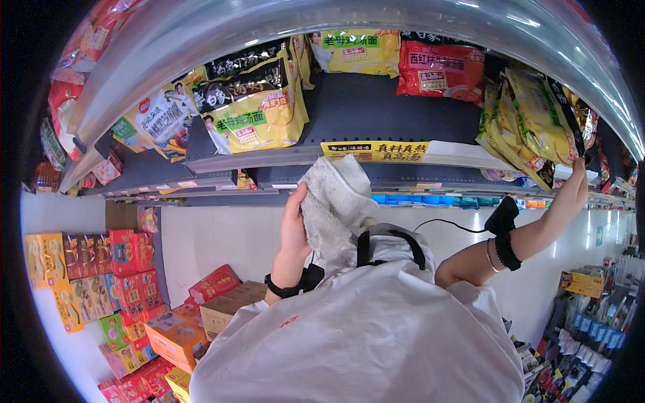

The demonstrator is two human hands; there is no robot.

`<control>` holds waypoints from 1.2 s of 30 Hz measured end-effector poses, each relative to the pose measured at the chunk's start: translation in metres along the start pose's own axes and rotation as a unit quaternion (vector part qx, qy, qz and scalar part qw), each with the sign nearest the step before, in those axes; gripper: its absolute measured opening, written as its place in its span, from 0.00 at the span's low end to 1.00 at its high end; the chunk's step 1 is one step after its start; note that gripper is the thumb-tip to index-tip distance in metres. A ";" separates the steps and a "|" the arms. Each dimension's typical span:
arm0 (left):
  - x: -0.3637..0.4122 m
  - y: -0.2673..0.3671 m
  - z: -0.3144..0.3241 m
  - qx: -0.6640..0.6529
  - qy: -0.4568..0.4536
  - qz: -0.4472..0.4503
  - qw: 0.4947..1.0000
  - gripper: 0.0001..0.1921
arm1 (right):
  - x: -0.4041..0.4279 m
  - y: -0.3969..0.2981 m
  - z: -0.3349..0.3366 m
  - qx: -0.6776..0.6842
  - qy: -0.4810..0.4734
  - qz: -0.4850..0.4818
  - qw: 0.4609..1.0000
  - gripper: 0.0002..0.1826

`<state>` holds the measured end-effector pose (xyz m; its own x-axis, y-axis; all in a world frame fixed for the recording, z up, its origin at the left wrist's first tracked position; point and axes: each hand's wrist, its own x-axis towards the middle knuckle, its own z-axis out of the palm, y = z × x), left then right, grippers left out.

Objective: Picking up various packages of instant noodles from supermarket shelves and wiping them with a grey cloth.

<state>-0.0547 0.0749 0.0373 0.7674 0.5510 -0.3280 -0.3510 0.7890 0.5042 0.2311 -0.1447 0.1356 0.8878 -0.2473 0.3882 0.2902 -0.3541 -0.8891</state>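
My left hand (293, 229) grips a folded grey-white terry cloth (335, 201) in front of the shelf's front edge. At the far right, my right hand (579, 181) has its fingertips on the lower corner of a yellow instant noodle packet (541, 118). Several such packets lean together there, some hanging over the shelf edge. The dark metal shelf (363, 113) shows a bare stretch between them and an upright yellow noodle bag (252, 108) on the left. At the back stand another yellow packet (355, 53) and a red noodle packet (441, 70).
A yellow printed strip (375, 151) runs along the shelf edge. Overhead curves the clear edge of a higher shelf (322, 20). Stacked cartons (176, 335) and red gift boxes (136, 292) stand at lower left. Hanging goods (584, 327) fill a rack at lower right.
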 end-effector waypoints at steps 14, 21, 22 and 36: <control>0.000 -0.001 -0.001 0.039 0.033 -0.005 0.999 0.21 | -0.007 0.017 -0.006 -0.011 -0.030 0.051 0.998 0.29; -0.002 -0.005 0.002 0.054 0.049 -0.007 0.997 0.21 | -0.021 0.003 -0.002 0.022 -0.016 -0.025 0.999 0.18; -0.002 -0.005 0.002 0.055 0.048 -0.009 0.997 0.21 | -0.023 0.002 -0.003 0.007 -0.012 -0.026 1.000 0.17; -0.002 -0.009 0.008 0.040 0.035 -0.008 0.999 0.21 | -0.033 0.010 0.000 0.078 0.130 -0.125 0.980 0.15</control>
<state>-0.0487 0.0644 0.0401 0.7329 0.5577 -0.3897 -0.2921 0.7753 0.5600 0.2042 -0.1402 0.1139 0.6666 -0.4002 0.6289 0.5562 -0.2947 -0.7770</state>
